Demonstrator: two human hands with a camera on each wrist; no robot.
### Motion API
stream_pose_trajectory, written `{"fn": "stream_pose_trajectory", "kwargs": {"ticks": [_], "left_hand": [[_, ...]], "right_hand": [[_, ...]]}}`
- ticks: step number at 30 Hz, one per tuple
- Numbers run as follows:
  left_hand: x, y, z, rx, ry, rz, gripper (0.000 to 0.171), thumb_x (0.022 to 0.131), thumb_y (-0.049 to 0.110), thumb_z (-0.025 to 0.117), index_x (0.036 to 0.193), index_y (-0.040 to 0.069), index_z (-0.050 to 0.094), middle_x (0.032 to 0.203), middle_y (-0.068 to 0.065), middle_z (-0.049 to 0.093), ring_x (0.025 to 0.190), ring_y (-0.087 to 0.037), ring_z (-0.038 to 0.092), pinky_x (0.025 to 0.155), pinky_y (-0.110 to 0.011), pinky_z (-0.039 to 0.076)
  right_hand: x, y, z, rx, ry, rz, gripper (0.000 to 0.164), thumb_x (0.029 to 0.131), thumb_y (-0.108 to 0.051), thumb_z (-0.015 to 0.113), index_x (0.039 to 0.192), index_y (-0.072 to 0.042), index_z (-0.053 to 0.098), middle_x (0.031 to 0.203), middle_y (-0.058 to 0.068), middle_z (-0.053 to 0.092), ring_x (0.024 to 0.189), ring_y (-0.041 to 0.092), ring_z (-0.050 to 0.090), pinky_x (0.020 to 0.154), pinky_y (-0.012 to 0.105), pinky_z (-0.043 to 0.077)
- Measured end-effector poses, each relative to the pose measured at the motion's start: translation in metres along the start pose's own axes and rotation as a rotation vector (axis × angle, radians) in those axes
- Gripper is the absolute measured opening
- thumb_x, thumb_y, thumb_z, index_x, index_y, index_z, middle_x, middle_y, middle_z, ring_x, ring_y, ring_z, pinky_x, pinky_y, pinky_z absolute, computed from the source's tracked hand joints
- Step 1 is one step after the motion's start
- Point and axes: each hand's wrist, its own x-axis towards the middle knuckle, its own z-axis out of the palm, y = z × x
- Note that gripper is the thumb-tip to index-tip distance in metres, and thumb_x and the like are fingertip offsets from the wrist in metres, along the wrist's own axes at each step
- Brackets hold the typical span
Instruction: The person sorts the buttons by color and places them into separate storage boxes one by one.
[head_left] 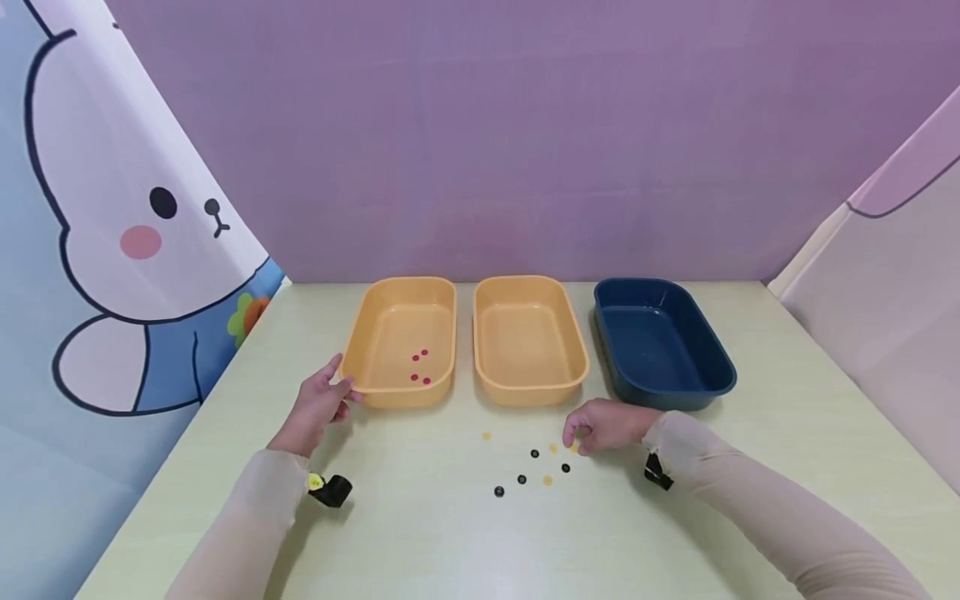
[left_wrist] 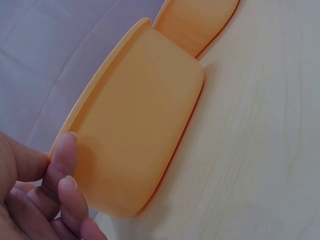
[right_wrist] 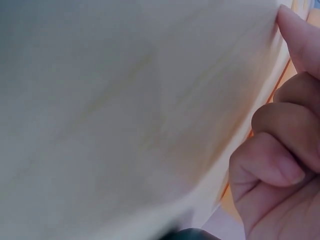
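Note:
My left hand [head_left: 318, 404] grips the front left corner of the left light-orange bin [head_left: 399, 398]; the left wrist view shows thumb and fingers around its rim [left_wrist: 95, 92]. Several small dark-pink buttons [head_left: 416, 357] lie inside that bin. On the table, my right hand [head_left: 609, 423] has its fingertips at a yellow button [head_left: 574, 447] and appears to pinch it. The right wrist view shows one finger [right_wrist: 300, 40] reaching to the tabletop while the others curl; the button is hidden there. Left of this hand lie other yellow buttons [head_left: 547, 480] and several black buttons [head_left: 522, 479].
A second light-orange bin [head_left: 531, 395] stands in the middle and a dark blue bin [head_left: 675, 397] at the right, behind my right hand. The pale wooden table [head_left: 465, 550] meets a purple backdrop [head_left: 487, 167]. A cartoon-printed cloth [head_left: 105, 208] hangs at the left.

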Motion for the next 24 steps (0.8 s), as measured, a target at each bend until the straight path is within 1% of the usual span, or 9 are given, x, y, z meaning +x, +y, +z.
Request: {"fn": "stream_pose_trajectory", "kwargs": {"ticks": [3, 6, 10, 13, 20, 24], "left_hand": [[0.0009, 0.0, 0.0, -0.006, -0.005, 0.008, 0.062, 0.103, 0.015, 0.042, 0.154, 0.011, 0.008, 0.066, 0.01, 0.06, 0.052, -0.007, 0.043, 0.054, -0.02, 0.04], [0.0014, 0.0001, 0.0, -0.011, -0.008, 0.007, 0.062, 0.103, 0.015, 0.042, 0.154, 0.012, 0.008, 0.066, 0.01, 0.061, 0.052, -0.007, 0.043, 0.054, -0.02, 0.04], [0.001, 0.0003, -0.0004, -0.004, -0.007, 0.001, 0.062, 0.103, 0.015, 0.041, 0.154, 0.012, 0.007, 0.066, 0.01, 0.061, 0.052, -0.007, 0.043, 0.055, -0.02, 0.041], [0.0005, 0.0009, -0.0009, 0.003, -0.005, 0.004, 0.062, 0.103, 0.015, 0.041, 0.154, 0.012, 0.007, 0.066, 0.01, 0.061, 0.052, -0.007, 0.043, 0.055, -0.02, 0.041], [0.0006, 0.0013, 0.0004, 0.01, -0.006, 0.001, 0.061, 0.103, 0.014, 0.04, 0.154, 0.012, 0.007, 0.064, 0.011, 0.06, 0.052, -0.007, 0.043, 0.055, -0.02, 0.04], [0.0016, 0.0001, 0.0016, 0.003, -0.007, 0.0, 0.061, 0.103, 0.014, 0.04, 0.154, 0.012, 0.007, 0.064, 0.011, 0.061, 0.052, -0.006, 0.043, 0.054, -0.02, 0.04]], "right_hand": [[0.0005, -0.0007, -0.0008, -0.033, -0.008, 0.003, 0.015, 0.082, 0.002, 0.067, 0.09, -0.01, 0.067, 0.067, -0.008, 0.045, 0.063, 0.007, 0.043, 0.06, 0.022, 0.038], [0.0007, -0.0021, -0.0011, -0.071, -0.016, -0.001, 0.015, 0.083, 0.001, 0.067, 0.091, -0.012, 0.067, 0.071, -0.008, 0.05, 0.066, 0.007, 0.044, 0.063, 0.023, 0.04], [0.0009, -0.0046, -0.0009, -0.141, -0.022, -0.03, 0.015, 0.083, 0.0, 0.067, 0.091, -0.012, 0.066, 0.079, -0.009, 0.057, 0.07, 0.007, 0.047, 0.068, 0.024, 0.042], [0.0009, -0.0063, -0.0008, -0.186, -0.016, -0.046, 0.015, 0.083, 0.0, 0.067, 0.09, -0.013, 0.066, 0.082, -0.009, 0.059, 0.071, 0.006, 0.047, 0.069, 0.025, 0.042], [0.0001, -0.0073, 0.0005, -0.186, -0.013, -0.02, 0.014, 0.084, -0.001, 0.067, 0.09, -0.013, 0.064, 0.078, -0.01, 0.055, 0.071, 0.006, 0.046, 0.069, 0.025, 0.041], [-0.0006, -0.0075, 0.0013, -0.195, -0.01, -0.01, 0.014, 0.084, -0.001, 0.067, 0.089, -0.014, 0.065, 0.079, -0.01, 0.057, 0.071, 0.006, 0.047, 0.069, 0.025, 0.042]]}}
